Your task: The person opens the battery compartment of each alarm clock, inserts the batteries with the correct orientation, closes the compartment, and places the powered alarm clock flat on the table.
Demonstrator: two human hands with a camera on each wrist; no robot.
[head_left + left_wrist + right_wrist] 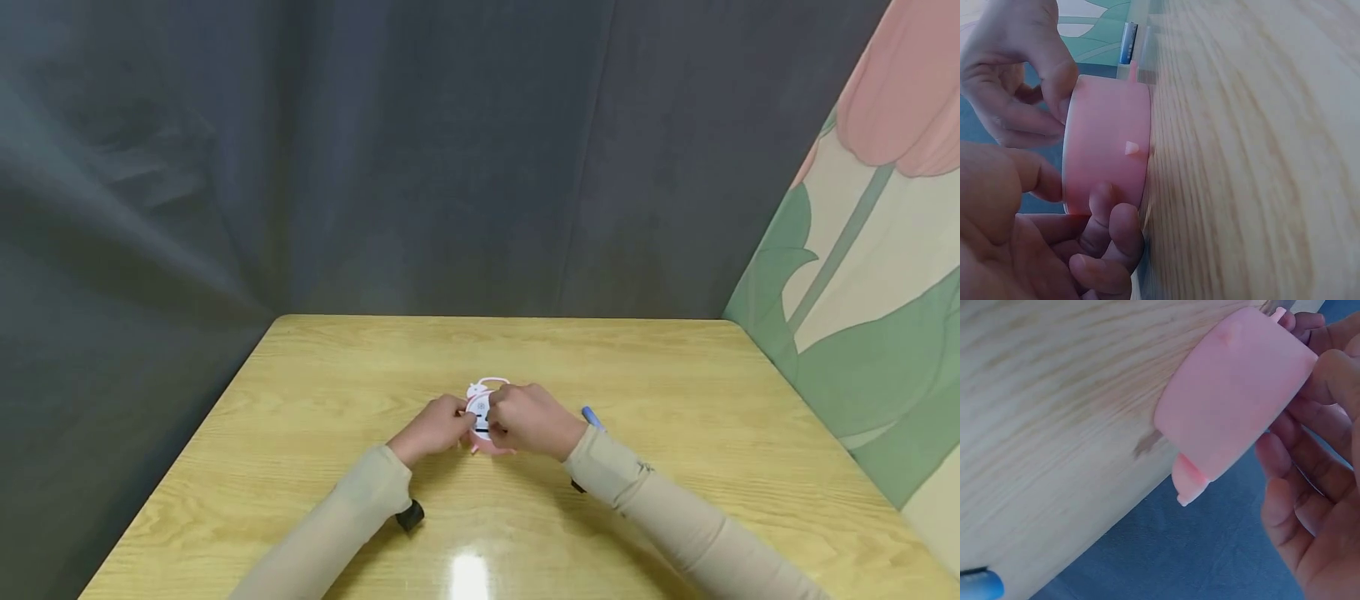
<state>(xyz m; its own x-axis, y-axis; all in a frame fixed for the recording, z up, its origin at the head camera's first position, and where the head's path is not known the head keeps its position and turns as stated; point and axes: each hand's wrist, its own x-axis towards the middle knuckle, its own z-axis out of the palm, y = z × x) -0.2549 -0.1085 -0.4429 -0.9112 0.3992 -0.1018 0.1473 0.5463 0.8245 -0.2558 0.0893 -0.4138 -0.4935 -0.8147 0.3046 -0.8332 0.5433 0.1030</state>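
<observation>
A pink alarm clock [492, 447] with a white face, ears and a top handle lies on its back on the wooden table, face up. From its left side my left hand [435, 429] grips it, thumb at the face's edge. The left wrist view shows that hand's fingers [1124, 228] curled along the pink side wall [1107, 125]. My right hand [536, 419] bends over the right part of the face and hides it. Its thumb and forefinger pinch at the rim, close to the face. In the right wrist view, its other fingers [1279, 503] are bent beside the clock [1235, 394].
A blue cylindrical object [592, 417] lies on the table right of the clock, partly behind the right forearm. Dark cloth [480, 167] hangs behind and left of the table [360, 358]. A tulip-patterned panel [892, 292] borders the right side.
</observation>
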